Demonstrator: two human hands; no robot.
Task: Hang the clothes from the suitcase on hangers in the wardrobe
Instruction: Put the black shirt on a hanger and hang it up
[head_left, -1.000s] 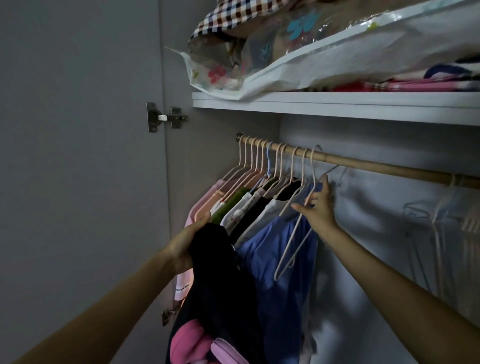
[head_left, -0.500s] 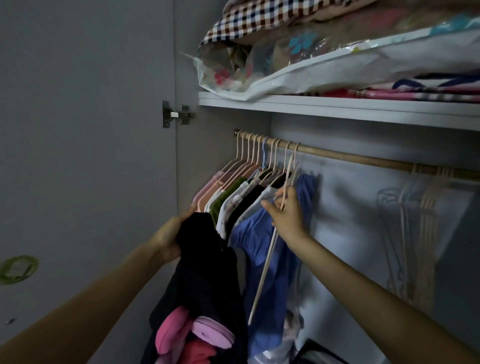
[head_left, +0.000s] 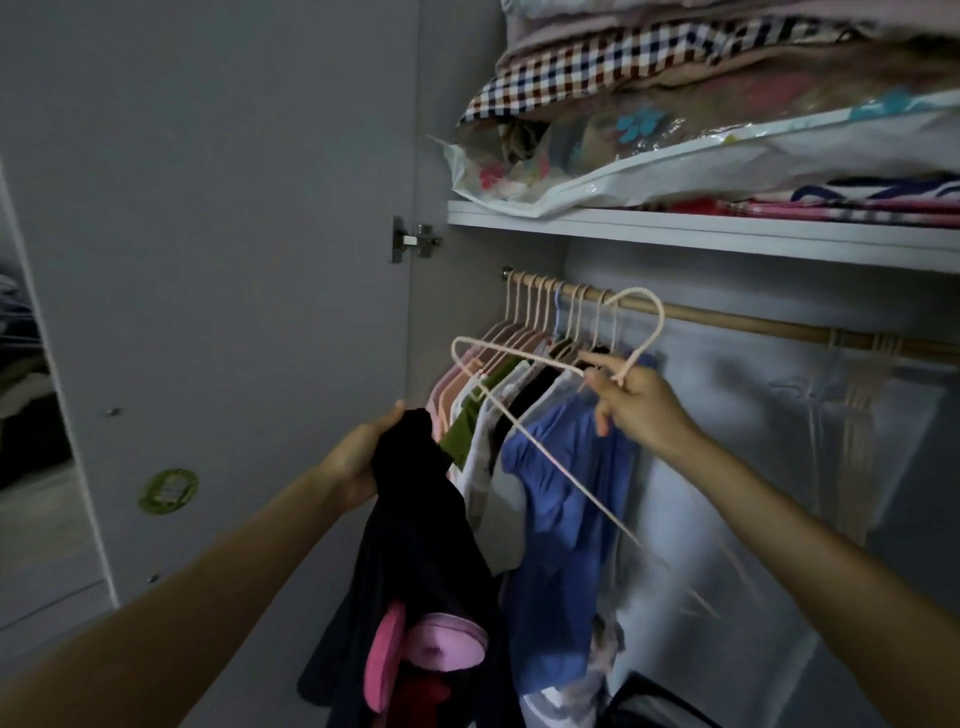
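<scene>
Hanger neck in right-hand grip

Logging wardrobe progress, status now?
Left hand grips dark garment. Right hand holds empty pink hanger, off the rod. Garment not yet on hanger. Nothing blocking.

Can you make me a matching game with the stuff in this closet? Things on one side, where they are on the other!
Things:
1. pale pink wire hanger
2. black garment with pink trim
3. checked folded cloth
4. blue hanging top

Places:
A. on the white shelf
B. on the wooden rail
C. in the right hand
D. in the left hand

Pairs: 1-C, 2-D, 3-A, 4-B
</scene>
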